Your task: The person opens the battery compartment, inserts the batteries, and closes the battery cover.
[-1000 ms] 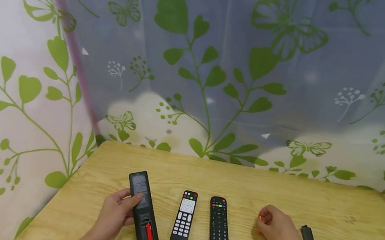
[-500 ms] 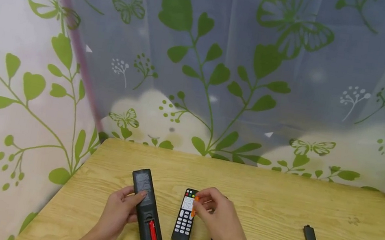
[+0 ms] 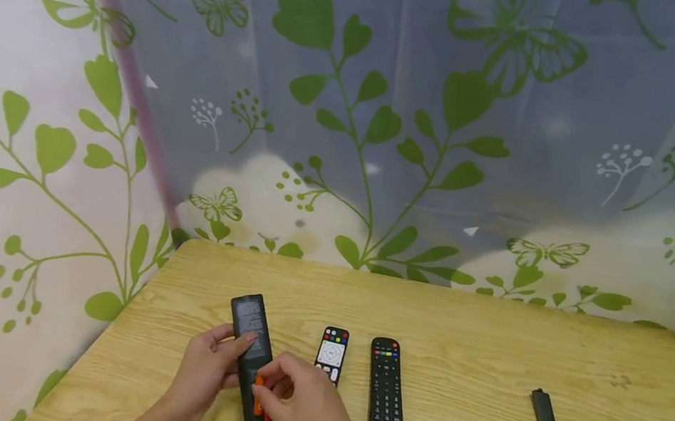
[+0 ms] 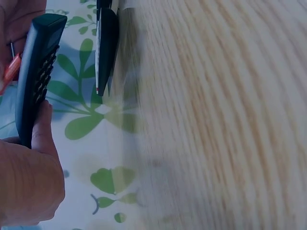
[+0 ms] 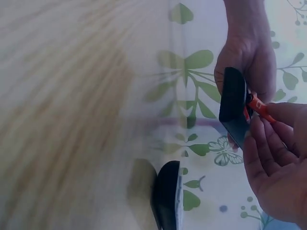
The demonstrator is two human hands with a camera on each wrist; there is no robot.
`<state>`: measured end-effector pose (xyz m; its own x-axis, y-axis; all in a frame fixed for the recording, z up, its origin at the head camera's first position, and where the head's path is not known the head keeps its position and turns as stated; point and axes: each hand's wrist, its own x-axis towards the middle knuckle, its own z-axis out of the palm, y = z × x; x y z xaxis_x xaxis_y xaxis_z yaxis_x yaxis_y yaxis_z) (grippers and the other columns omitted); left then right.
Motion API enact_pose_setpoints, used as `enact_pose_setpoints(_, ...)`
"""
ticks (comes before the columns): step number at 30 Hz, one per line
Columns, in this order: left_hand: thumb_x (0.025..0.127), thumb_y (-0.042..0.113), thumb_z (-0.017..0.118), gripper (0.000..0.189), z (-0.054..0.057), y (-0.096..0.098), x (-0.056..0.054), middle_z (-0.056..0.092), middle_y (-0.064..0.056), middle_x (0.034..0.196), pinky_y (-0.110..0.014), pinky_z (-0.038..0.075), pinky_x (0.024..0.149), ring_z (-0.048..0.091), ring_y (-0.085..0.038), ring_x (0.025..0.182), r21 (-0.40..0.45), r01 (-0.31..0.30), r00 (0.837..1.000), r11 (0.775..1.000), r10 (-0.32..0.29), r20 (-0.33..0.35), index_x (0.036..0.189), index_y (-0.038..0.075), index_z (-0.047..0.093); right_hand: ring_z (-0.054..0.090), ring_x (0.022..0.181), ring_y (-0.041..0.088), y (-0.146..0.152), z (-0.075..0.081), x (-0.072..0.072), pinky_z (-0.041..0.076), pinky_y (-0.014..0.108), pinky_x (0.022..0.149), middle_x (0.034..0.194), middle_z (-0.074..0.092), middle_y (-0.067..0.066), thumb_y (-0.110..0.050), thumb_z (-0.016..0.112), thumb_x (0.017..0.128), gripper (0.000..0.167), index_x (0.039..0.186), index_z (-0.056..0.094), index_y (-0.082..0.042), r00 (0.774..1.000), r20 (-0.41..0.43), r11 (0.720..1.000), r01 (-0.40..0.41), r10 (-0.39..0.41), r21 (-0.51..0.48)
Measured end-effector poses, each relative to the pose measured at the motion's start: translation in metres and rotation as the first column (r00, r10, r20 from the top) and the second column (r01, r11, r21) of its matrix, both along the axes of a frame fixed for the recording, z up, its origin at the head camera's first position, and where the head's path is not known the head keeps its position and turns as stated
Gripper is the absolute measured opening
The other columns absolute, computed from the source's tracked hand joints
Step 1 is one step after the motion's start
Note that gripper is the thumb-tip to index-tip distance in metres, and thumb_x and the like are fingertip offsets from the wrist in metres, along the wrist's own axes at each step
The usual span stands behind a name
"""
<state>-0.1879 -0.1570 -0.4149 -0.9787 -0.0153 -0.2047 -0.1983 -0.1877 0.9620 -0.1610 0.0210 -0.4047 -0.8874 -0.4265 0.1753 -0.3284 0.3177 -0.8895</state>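
Note:
My left hand grips a black remote control, its back turned up and its battery compartment at the near end uncovered. A red battery lies in that compartment, partly hidden by my right hand. Between thumb and fingers the right hand pinches an orange battery over the compartment, beside the red one. In the right wrist view the orange battery sits tilted, one end at the opening and the other sticking out. The left wrist view shows the remote's buttoned front.
A remote with white buttons lies just right of the hands, partly covered by the right one. Beyond it is a second black remote, face up. A small black battery cover lies farther right on the wooden table.
My right hand has moved left from beside the battery cover, across the two lying remotes, carrying the orange battery to the open compartment. The left hand and its remote have barely moved.

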Motion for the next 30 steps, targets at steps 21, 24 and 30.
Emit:
enact_pose_setpoints(21,0.095,0.01,0.058,0.039,-0.009,-0.001,0.0,0.068,-0.021,0.091,-0.034,0.058,0.06,0.07,-0.03,0.076,-0.012,-0.035,0.998,0.999,0.036,0.047,0.126,-0.011,0.047,0.048,0.077,0.006,-0.006,-0.019,0.005,0.044,0.022,0.065,0.094,0.049,-0.014,-0.037,0.067,0.09,0.009,0.087,0.066,-0.028,0.998,-0.022,0.991,0.066,-0.064,0.119)
enact_pose_setpoints(24,0.095,0.011,0.057,0.039,-0.01,0.0,0.001,0.069,-0.02,0.09,-0.034,0.058,0.06,0.07,-0.029,0.075,-0.013,-0.05,0.997,0.999,0.051,0.054,0.126,-0.011,0.047,0.047,0.078,0.007,-0.009,-0.022,0.004,0.043,0.024,0.065,0.092,0.048,-0.013,-0.041,0.066,0.089,0.015,0.081,0.065,-0.028,0.991,0.04,0.988,0.12,-0.124,0.092)
enact_pose_setpoints(30,0.095,0.01,0.058,0.039,-0.008,0.003,0.001,0.069,-0.019,0.088,-0.034,0.058,0.061,0.07,-0.028,0.075,-0.009,-0.072,0.997,0.997,0.072,0.022,0.126,-0.011,0.048,0.048,0.088,0.016,-0.012,-0.024,0.0,0.046,0.03,0.074,0.1,0.048,0.0,-0.024,0.071,0.088,0.014,0.08,0.067,-0.014,0.968,0.222,0.982,0.147,-0.118,-0.119)
